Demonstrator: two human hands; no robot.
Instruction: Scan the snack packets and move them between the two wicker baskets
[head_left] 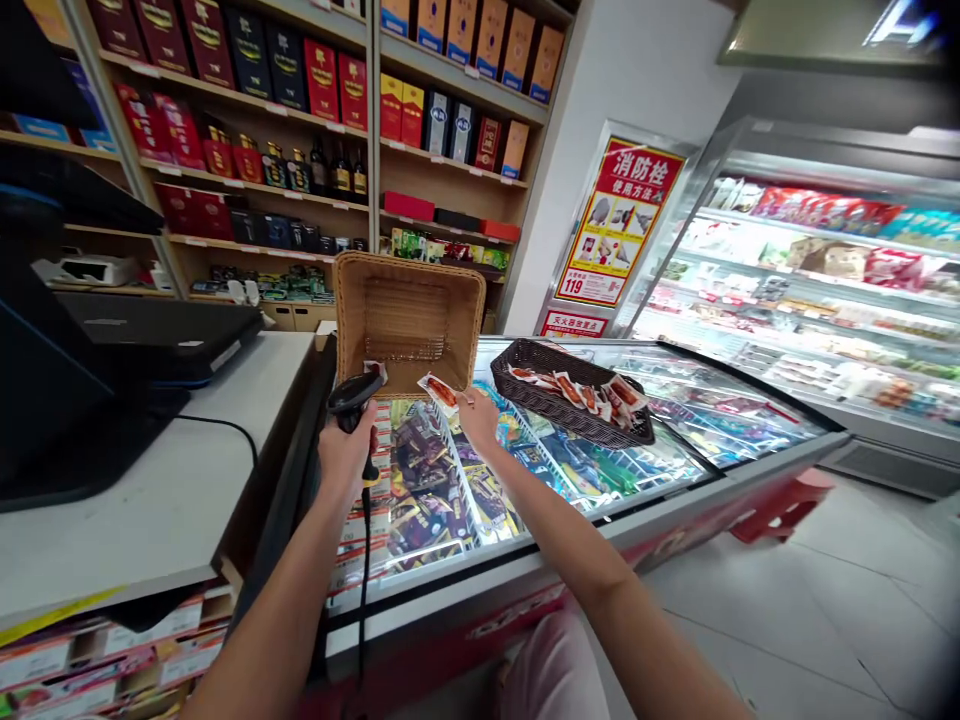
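My left hand point(347, 450) is wrapped round a black barcode scanner point(355, 392), its cord hanging down over the freezer's front edge. Between the fingertips of my right hand point(478, 418) is the corner of a small clear packet with a reddish-brown sausage-like snack point(441, 391) inside. The packet is at the mouth of a tan wicker basket point(409, 320), tipped so its opening faces me. Another packet point(376, 371) shows in the basket's lower left, partly behind the scanner. Right of my right hand, a dark brown wicker basket point(574, 418) holds several similar packets.
Both baskets rest on a glass-topped chest freezer point(585, 515) full of packaged goods. A white counter point(150, 480) with a dark monitor stands at left. Shelves of boxed bottles point(247, 60) rise behind. At right are a red stool point(784, 505) and a lit refrigerated display point(817, 260).
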